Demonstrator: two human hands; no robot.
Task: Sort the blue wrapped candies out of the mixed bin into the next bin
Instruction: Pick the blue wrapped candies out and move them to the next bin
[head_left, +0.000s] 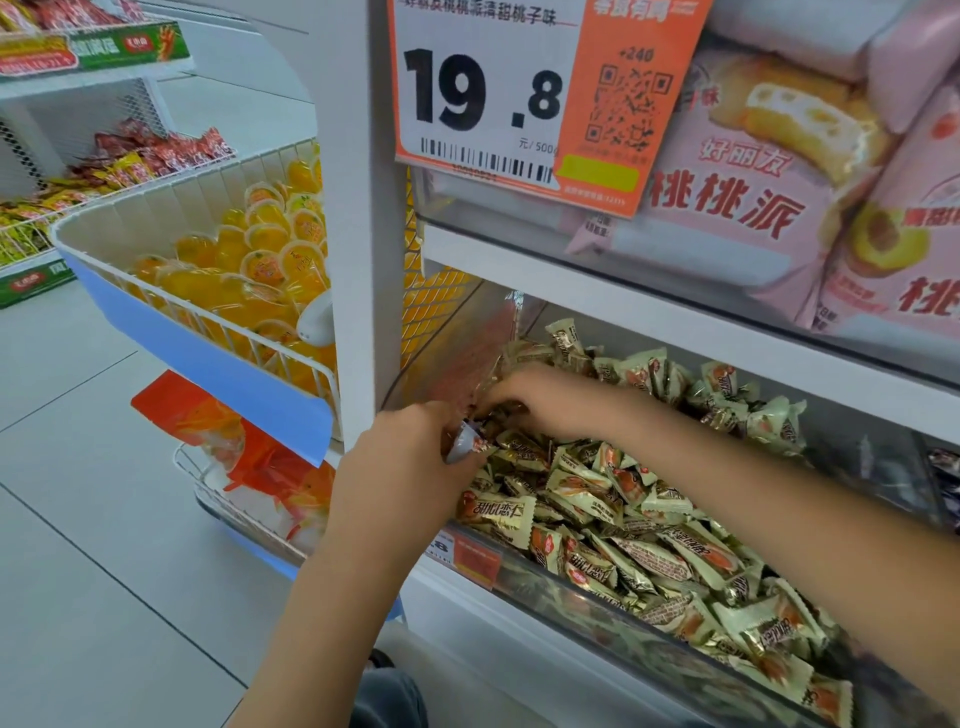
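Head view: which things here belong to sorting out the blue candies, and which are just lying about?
Part of the job:
- left hand holding a blue candy
- right hand digging in the green candies
- candy bin, clear front
- next bin, dark candies, far right

Just lying about:
- price sign
- pink pie packs
- orange jelly cups in the wire basket

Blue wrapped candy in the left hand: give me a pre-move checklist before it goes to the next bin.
1. Left hand grips the small blue-and-silver wrapped candy: ok.
2. Candy lifted clear of the pale green wrapped candies: ok.
3. Right hand out of the way: not ok, it digs in the clear plastic mixed bin beside the candy.
4. Next bin with dark wrappers in reach: cannot tell, mostly cut off.
5. More blue candies left: cannot tell.
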